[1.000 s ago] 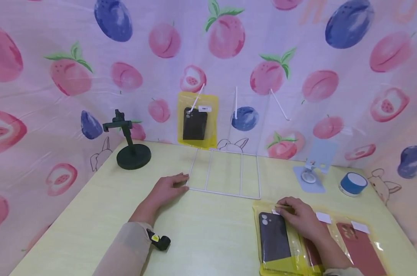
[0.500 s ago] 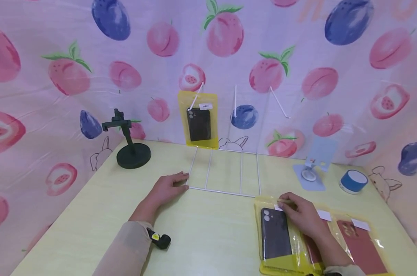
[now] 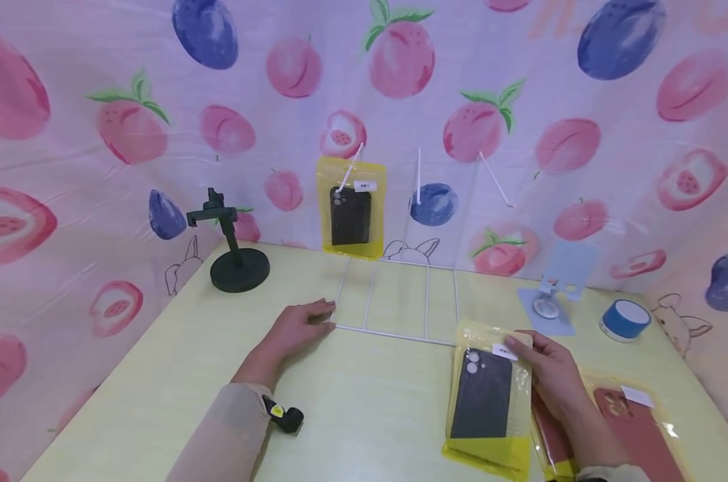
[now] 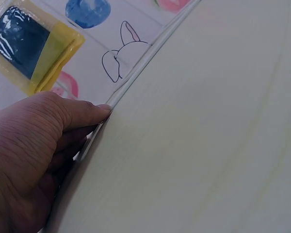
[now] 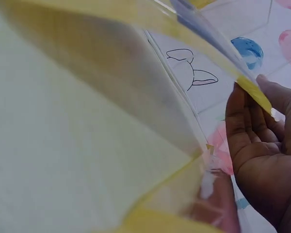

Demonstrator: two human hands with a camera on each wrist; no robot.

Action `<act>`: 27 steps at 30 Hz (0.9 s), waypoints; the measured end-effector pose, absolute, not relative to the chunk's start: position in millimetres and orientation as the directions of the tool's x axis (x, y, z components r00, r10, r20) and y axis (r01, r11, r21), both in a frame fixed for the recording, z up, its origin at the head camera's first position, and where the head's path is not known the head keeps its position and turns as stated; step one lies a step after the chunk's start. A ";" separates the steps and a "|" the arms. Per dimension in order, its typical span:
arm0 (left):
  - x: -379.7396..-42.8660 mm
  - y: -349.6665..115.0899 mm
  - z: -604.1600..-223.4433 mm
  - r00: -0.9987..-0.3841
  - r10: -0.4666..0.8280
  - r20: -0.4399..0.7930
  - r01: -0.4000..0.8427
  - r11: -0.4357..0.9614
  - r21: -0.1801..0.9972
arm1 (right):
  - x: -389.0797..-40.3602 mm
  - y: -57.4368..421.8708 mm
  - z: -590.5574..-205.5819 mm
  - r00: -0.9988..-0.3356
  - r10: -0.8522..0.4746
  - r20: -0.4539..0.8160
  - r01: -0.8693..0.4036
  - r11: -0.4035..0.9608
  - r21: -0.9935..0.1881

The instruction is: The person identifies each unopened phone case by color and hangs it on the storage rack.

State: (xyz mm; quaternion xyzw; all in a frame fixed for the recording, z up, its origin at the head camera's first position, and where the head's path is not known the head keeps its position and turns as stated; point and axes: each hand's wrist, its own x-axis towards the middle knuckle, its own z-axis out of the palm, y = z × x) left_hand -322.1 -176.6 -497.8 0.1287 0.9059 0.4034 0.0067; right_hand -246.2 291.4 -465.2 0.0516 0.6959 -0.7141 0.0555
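My right hand [image 3: 553, 368] pinches the upper right edge of a yellow-edged clear bag with a black phone case [image 3: 483, 395] inside, thumb in front and fingers behind. The bag is tilted up off the table; in the right wrist view its yellow edge [image 5: 254, 94] lies between thumb and fingers. My left hand [image 3: 294, 331] holds the front left corner of a white wire display rack [image 3: 394, 335], with the thumb on the wire [image 4: 131, 82] in the left wrist view. From the rack's left hook hangs another bagged black phone case [image 3: 350, 217].
Bagged reddish phone cases [image 3: 635, 422] lie at the right. Behind them are a light blue folding phone stand [image 3: 565, 281] and a blue-and-white round object [image 3: 625, 320]. A black stand [image 3: 239, 269] is at the back left. The middle hook [image 3: 419, 177] and right hook [image 3: 496, 181] stick out.
My right hand has lifted the bagged black phone case from the other bags and tilted it upward. My left hand stays at the rack's corner. The hanging bag swings slightly.
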 end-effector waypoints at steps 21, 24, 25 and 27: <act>-321.2 -174.3 -494.1 -0.967 0.237 0.088 0.223 0.635 0.739 | -231.5 245.2 -386.9 -0.998 -0.004 0.067 -0.067 0.123 -0.990; -320.3 -175.4 -494.0 -0.967 0.236 0.092 0.225 0.634 0.739 | -232.7 234.3 -373.9 -0.993 -0.011 0.117 -0.117 0.193 -0.974; -320.7 -175.5 -494.3 -0.966 0.239 0.096 0.230 0.633 0.739 | -233.2 231.6 -370.3 -0.993 -0.014 0.121 -0.121 0.208 -0.971; -321.3 -175.8 -494.9 -0.966 0.240 0.099 0.234 0.634 0.737 | -234.4 227.2 -364.6 -0.992 -0.019 0.122 -0.123 0.227 -0.966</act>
